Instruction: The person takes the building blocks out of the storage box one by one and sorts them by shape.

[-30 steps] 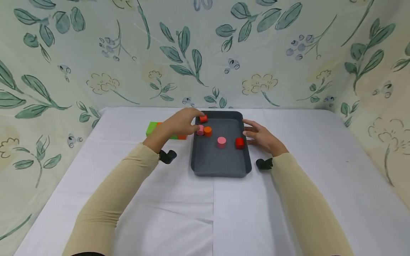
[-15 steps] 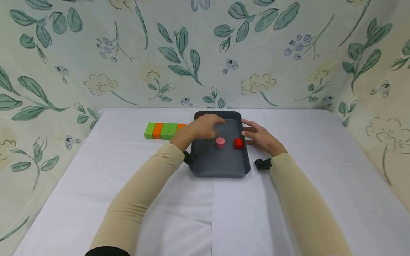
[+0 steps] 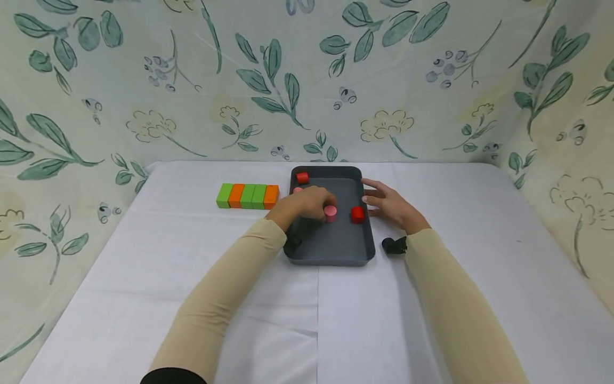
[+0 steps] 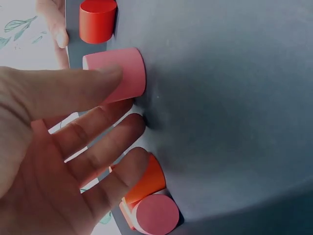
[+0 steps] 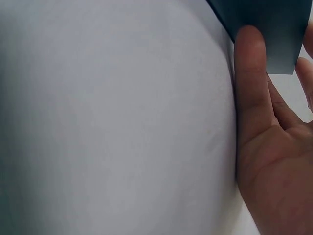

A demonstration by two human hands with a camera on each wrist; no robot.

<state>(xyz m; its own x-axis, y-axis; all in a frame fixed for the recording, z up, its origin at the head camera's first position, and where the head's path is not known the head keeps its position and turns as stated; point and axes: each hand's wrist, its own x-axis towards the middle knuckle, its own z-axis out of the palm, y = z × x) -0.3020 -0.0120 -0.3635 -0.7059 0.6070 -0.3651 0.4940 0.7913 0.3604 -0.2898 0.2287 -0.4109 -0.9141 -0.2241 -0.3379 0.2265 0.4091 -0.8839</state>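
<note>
My left hand [image 3: 310, 201] reaches into a dark grey tray [image 3: 336, 248] and pinches a pink cylinder block [image 4: 132, 73], thumb on its near side and index finger behind. A red cylinder [image 3: 357, 215] stands by the tray's right wall. At the tray's far left lies another red cylinder [image 3: 302, 177]. A second pink cylinder [image 4: 157, 214] and an orange cylinder [image 4: 149, 181] sit side by side; in the head view my left hand covers the orange one. My right hand [image 3: 390, 205], fingers relaxed, touches the tray's right outer wall.
Left of the tray, a row of green and orange blocks [image 3: 247, 196] stands on the white cloth-covered table [image 3: 268, 330]. A floral cloth backdrop [image 3: 307, 80] rises behind the table's far edge.
My left hand has moved right and toward me, from the tray's far-left cylinders to the pink cylinder near the middle, and pinches it. My right hand stays at the tray's side.
</note>
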